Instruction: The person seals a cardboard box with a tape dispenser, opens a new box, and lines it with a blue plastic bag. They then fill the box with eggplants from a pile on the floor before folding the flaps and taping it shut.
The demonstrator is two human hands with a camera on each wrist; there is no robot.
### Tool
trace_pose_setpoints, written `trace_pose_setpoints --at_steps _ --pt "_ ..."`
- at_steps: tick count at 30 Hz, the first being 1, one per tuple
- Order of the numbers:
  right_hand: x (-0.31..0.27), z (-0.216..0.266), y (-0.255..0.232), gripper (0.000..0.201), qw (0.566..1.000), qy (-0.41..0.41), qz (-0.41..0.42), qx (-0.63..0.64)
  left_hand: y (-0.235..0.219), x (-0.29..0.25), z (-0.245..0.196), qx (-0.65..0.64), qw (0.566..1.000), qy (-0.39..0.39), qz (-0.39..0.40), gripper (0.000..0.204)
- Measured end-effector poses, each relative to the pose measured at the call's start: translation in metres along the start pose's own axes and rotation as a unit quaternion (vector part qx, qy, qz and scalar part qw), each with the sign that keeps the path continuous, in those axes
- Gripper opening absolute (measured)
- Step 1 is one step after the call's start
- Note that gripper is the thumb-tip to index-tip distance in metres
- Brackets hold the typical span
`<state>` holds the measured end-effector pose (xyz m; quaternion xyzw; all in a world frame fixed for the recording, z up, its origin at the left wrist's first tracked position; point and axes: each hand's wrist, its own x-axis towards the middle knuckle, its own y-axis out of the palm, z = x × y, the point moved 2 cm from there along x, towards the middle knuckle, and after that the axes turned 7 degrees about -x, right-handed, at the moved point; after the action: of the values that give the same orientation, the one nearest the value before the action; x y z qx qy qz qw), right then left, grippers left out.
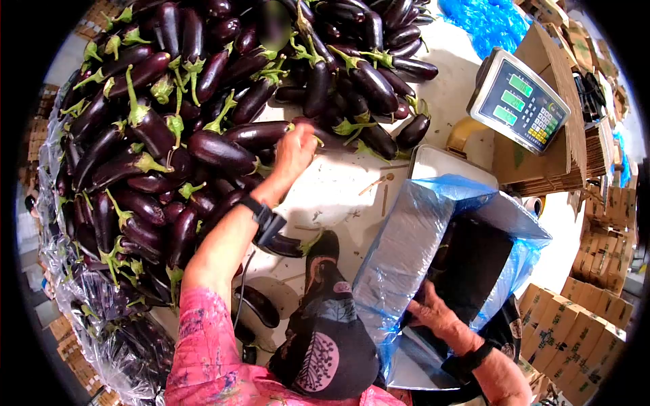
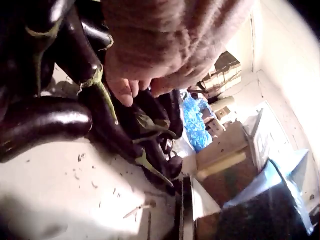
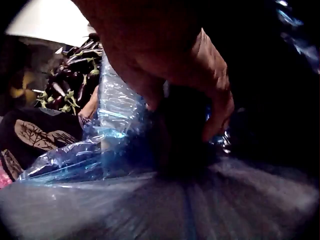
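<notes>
- White surface [image 1: 349,196] lies in strong light, with many eggplants [image 1: 223,150] heaped on it and cartons [image 1: 569,331] stacked beyond the right hand [image 1: 440,314].
- From where I stand, the heap could slide: near the left hand [image 1: 295,155] the fruits rest loosely one upon another, so pulling a low one may send its neighbours rolling.
- Green stems [image 1: 131,88] may hook other fruits, or tear the liner [image 1: 403,237] around the right hand, because it looks like thin film.
- If the left arm swings wide, the cord [image 1: 242,287] below its wrist might catch on something.
- Under the right hand the box [image 1: 484,267] is very dark, so a bruise against its wall could pass unnoticed.
- As for places, eggplants are just beside the left hand on both sides, and one lies loose below that forearm. The scale [image 1: 521,101] stands beyond the right hand.
- Left fingers are bent among the eggplants; whether they are clamped on one, I cannot tell. Right thumb and fingers stand apart, with darkness between: eggplant or shadow, I cannot tell.
</notes>
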<state>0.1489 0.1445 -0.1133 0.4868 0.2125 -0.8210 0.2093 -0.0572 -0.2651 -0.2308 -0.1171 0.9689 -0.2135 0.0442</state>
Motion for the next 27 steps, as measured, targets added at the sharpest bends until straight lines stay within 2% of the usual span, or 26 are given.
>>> trace_pose_setpoints --at_steps 1,3,5,6,7,8,9,10,11,13,14,15,17,18,19,20,21,22,23,24,25,26,27 --pt "0.010 -0.018 0.000 0.074 0.999 0.023 0.028 0.011 0.000 0.021 -0.008 0.016 0.999 0.009 -0.031 0.036" --pt "0.029 -0.040 -0.002 0.074 0.997 -0.021 0.074 -0.009 0.013 0.070 0.019 0.083 0.992 0.035 -0.089 0.055" --pt "0.046 -0.058 -0.009 0.063 0.990 -0.070 0.097 -0.079 0.019 0.101 0.015 0.118 0.990 -0.002 -0.084 0.072" --pt "0.051 -0.061 -0.011 0.059 0.985 -0.100 0.094 -0.104 0.027 0.118 0.035 0.148 0.985 0.014 -0.091 0.080" --pt "0.038 -0.029 -0.012 0.054 0.983 -0.085 0.099 -0.130 0.027 0.125 0.037 0.125 0.989 -0.052 -0.052 0.082" --pt "0.025 0.004 -0.014 0.049 0.979 -0.072 0.106 -0.156 0.031 0.134 0.049 0.173 0.981 -0.058 -0.068 0.084" --pt "0.021 0.017 -0.013 0.047 0.971 -0.059 0.082 -0.215 0.035 0.141 0.064 0.223 0.969 -0.063 -0.082 0.085" --pt "0.024 0.016 -0.012 0.046 0.975 -0.051 0.085 -0.198 0.035 0.141 0.056 0.225 0.969 -0.068 -0.074 0.086" --pt "0.023 0.011 -0.010 0.045 0.979 -0.038 0.091 -0.180 0.033 0.134 0.050 0.206 0.971 -0.057 -0.107 0.080" --pt "0.021 0.016 -0.013 0.043 0.974 -0.045 0.081 -0.208 0.023 0.141 0.070 0.050 0.995 -0.081 -0.028 0.063" --pt "0.024 0.011 -0.015 0.044 0.967 -0.084 0.081 -0.225 0.021 0.130 0.057 -0.063 0.994 -0.094 -0.012 0.054" --pt "0.027 0.007 -0.018 0.046 0.959 -0.124 0.079 -0.242 0.016 0.112 0.032 -0.175 0.978 -0.110 0.007 0.046" --pt "0.030 0.009 -0.030 0.051 0.913 -0.079 0.074 -0.393 0.009 0.068 -0.029 -0.388 0.903 -0.166 0.085 0.037" --pt "0.031 0.010 -0.037 0.056 0.880 -0.057 0.077 -0.465 0.005 0.041 -0.063 -0.413 0.891 -0.144 0.121 0.038" --pt "0.015 0.021 -0.048 0.047 0.822 -0.219 0.007 -0.525 0.002 0.013 -0.097 -0.439 0.877 -0.119 0.153 0.038" --pt "-0.001 0.056 -0.065 0.040 0.887 -0.137 0.064 -0.436 0.001 -0.012 -0.119 -0.417 0.878 -0.104 0.209 0.042" --pt "-0.014 0.066 -0.079 0.037 0.918 -0.178 0.023 -0.354 0.001 -0.033 -0.140 -0.395 0.876 -0.085 0.262 0.046" --pt "-0.036 0.088 -0.086 0.042 0.972 -0.096 0.012 -0.215 0.005 -0.053 -0.163 -0.367 0.878 -0.056 0.303 0.050" --pt "-0.048 0.096 -0.089 0.054 0.989 -0.134 0.011 -0.055 0.011 -0.069 -0.181 -0.346 0.873 -0.077 0.334 0.051" --pt "-0.062 0.109 -0.093 0.070 0.990 -0.133 0.025 0.029 0.021 -0.085 -0.199 -0.356 0.853 -0.060 0.378 0.049" --pt "-0.076 0.125 -0.092 0.076 0.978 -0.201 0.015 0.053 0.029 -0.098 -0.220 -0.343 0.828 -0.088 0.435 0.048" --pt "-0.089 0.137 -0.085 0.072 0.962 -0.249 0.018 0.116 0.041 -0.108 -0.227 -0.341 0.778 -0.116 0.515 0.050" --pt "-0.099 0.143 -0.080 0.069 0.939 -0.295 0.020 0.178 0.055 -0.121 -0.245 -0.332 0.743 -0.097 0.573 0.050"
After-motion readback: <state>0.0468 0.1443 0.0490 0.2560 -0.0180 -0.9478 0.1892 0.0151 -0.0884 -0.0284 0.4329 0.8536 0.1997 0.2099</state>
